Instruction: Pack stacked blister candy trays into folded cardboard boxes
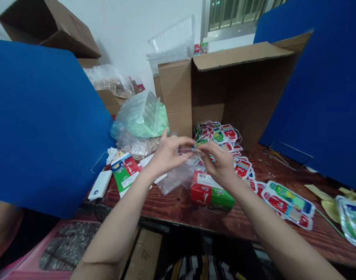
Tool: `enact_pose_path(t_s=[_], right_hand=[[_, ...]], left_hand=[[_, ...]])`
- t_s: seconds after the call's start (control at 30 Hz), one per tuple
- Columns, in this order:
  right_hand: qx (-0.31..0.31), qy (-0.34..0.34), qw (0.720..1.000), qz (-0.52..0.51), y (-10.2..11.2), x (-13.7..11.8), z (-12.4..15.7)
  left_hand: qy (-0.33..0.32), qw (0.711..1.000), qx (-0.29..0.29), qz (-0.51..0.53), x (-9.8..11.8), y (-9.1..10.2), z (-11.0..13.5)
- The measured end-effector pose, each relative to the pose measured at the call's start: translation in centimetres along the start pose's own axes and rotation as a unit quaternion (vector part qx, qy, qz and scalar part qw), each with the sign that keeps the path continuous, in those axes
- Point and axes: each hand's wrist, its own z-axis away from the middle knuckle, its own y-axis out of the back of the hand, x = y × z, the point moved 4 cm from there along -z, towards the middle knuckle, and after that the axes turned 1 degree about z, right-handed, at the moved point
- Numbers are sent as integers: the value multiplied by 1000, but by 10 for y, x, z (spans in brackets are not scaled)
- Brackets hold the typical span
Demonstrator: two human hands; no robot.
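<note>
Between my two hands, above the table, is a clear plastic bag (178, 177) whose lower part hangs loose. My left hand (169, 154) grips its upper edge between thumb and fingers. On the other side, my right hand (217, 160) pinches the same edge, fingertips close to the left ones. Just below the right hand lies a red and green box (211, 196) marked Cola, with a white barcode label. Behind it, a pile of flat, bottle-shaped printed packets (224, 134) in red and green spills out of an open carton.
The big brown carton (176, 99) lies with its opening towards me. Blue partitions (40, 124) flank the table. At left are a flat Cola carton (127, 173), a white device (100, 184) and bagged green shreds (142, 126). More printed packets (290, 202) lie at right.
</note>
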Motion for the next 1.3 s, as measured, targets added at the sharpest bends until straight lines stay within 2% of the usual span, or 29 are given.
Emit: enact_pose_path(t_s=[0.13,0.23,0.3,0.37,0.43,0.47,0.5,0.53,0.57,0.63,0.7,0.77,0.83,0.9,0.97,1.03,1.07,1.17,1.23,1.3], right_hand=[[45,-43,998,11,20,-12,18],[46,-114,992,-7,36,-20,46],[51,-185,981,-41,44,-25,68],[58,-257,961,-81,50,-30,91],[78,-324,935,-121,53,-29,115],[90,-355,921,-136,53,-27,127],[100,-382,907,-146,54,-23,139],[98,-403,898,-150,55,-17,150],[75,-417,894,-145,55,-11,161],[-22,-425,897,-116,56,0,179],[-90,-417,902,-69,63,5,188],[-58,-397,915,-30,77,0,185],[-22,-375,926,-42,84,-15,173],[-80,-374,917,-116,74,-30,160],[-166,-389,884,-196,58,-40,154],[-228,-403,854,-236,45,-43,155],[-260,-407,841,-244,42,-42,159],[-339,-431,791,-270,39,-34,175],[-317,-463,773,-296,43,-26,185],[-247,-503,763,-321,47,-16,192]], left_hand=[[32,983,-161,88,10,8,9],[41,932,-319,166,23,14,29],[54,880,-415,226,30,14,45],[80,800,-502,320,36,6,61],[115,708,-544,434,40,-6,73],[130,682,-537,479,40,-14,76],[137,675,-518,507,39,-22,78],[140,689,-491,515,36,-31,78],[142,714,-462,506,33,-40,79],[158,761,-430,458,30,-58,82],[180,790,-430,399,32,-76,88],[160,819,-435,337,44,-91,94],[103,849,-433,285,61,-103,97],[74,867,-420,257,73,-112,97],[97,877,-396,254,74,-116,95],[145,869,-384,278,63,-116,95],[172,852,-395,297,56,-116,98],[222,773,-475,357,31,-115,119],[203,740,-514,383,18,-114,136],[177,715,-530,420,8,-112,150]])
